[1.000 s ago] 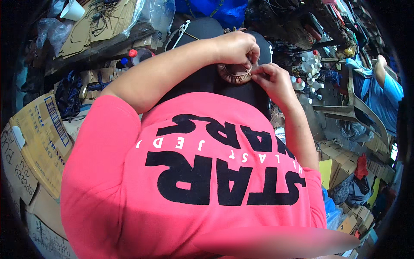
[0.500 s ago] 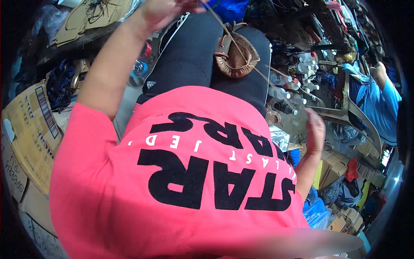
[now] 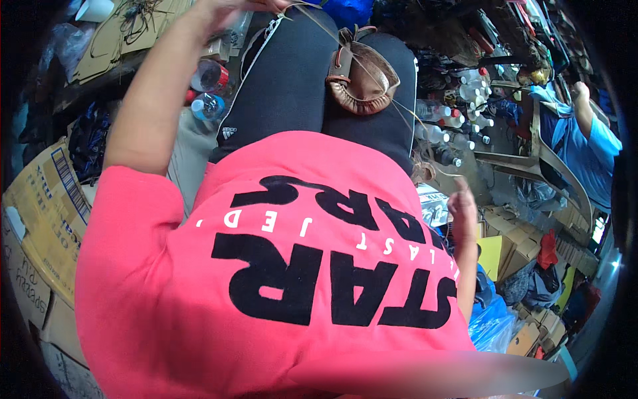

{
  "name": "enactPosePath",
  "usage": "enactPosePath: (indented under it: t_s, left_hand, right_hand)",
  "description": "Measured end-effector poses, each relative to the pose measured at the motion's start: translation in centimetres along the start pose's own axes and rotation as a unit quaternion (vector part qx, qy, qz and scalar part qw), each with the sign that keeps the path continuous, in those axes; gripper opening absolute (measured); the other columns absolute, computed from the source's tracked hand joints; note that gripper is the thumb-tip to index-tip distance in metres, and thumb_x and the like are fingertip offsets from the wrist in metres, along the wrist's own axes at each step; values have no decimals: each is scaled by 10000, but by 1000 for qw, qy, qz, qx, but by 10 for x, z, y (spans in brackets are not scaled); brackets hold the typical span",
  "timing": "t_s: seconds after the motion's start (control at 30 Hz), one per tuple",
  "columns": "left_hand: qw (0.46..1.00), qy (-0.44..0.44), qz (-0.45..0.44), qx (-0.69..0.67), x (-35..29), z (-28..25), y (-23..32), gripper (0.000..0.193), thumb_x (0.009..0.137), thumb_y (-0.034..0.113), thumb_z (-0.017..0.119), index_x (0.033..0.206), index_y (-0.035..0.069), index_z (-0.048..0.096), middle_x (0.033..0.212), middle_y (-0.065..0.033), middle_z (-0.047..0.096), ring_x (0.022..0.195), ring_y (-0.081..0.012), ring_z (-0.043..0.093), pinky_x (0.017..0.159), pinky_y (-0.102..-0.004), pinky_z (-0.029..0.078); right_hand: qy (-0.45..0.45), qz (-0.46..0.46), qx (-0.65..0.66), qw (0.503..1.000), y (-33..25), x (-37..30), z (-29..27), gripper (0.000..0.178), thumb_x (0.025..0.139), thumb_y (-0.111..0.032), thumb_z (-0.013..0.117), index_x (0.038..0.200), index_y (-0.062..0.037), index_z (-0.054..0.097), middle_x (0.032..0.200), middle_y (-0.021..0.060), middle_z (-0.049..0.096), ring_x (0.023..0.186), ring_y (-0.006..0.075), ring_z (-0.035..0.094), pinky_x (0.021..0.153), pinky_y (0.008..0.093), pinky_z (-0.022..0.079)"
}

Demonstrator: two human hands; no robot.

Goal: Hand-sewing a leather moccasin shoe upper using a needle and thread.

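Observation:
On my lap, over the right thigh, lies a brown leather shoe upper (image 3: 364, 93) with a puckered, moccasin-like rim and a short laced strap at its side. A thin tan cord (image 3: 330, 30) runs from it up to my left hand (image 3: 247, 5), which pinches it at the top edge; part of that hand is cut off. More cord trails from the leather's right side in a loose curl beside my right hand (image 3: 463, 206). That hand is raised beside my hip, its forefinger stretched out; whether the cord's end touches the fingertip is unclear.
Plastic bottles (image 3: 435, 133) crowd the floor to the right, by a chair frame (image 3: 515, 163). Another person's arm (image 3: 585, 110) shows beyond. Bottles (image 3: 209, 106) stand left of my leg. Flattened cardboard (image 3: 46, 216) leans at the left; boxes and bags lie lower right.
My left hand has drawn a little farther up and left with the cord. My right hand has moved left, closer to my body; the cord at the right now curls loosely near it.

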State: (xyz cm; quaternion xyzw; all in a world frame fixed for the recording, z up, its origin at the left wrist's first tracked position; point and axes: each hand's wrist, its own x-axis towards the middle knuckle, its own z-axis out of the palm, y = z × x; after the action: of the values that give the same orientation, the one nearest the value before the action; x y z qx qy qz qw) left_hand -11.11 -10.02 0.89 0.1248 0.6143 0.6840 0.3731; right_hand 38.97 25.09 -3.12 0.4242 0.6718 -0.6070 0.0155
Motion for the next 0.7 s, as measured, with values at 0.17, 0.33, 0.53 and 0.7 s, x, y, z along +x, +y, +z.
enactPosePath:
  t_s: [0.17,0.33,0.53,0.7]
  left_hand:
    - [932,71,301,190,9,-18,-3,203,897,195,575,829,39,685,813,-28,659,762,-111,602,733,-259,476]
    - [855,-140,285,411,-4,111,-34,195,809,229,649,924,84,709,837,-84,614,824,-214,606,757,-320,478]
    - [836,-241,201,450,5,152,-53,227,744,292,705,830,82,687,835,-104,595,818,-250,605,715,-349,476]
    - [827,-248,206,460,10,149,-55,244,761,293,702,851,69,662,814,-94,589,774,-223,593,706,-329,468]
  right_hand:
    - [173,-199,-144,954,-88,24,22,400,918,-294,547,1217,-30,558,1159,85,563,1001,157,537,849,273,404]
    - [-92,-269,-256,924,-180,55,141,250,883,-225,607,980,3,637,927,72,613,811,130,555,726,272,441]
    - [-259,-195,-352,878,-190,72,177,221,891,-168,594,781,12,527,692,-20,445,666,56,390,571,257,357]
    - [-244,-226,-256,908,-181,42,150,289,848,-163,594,669,-1,436,597,-2,367,579,84,344,501,286,315]
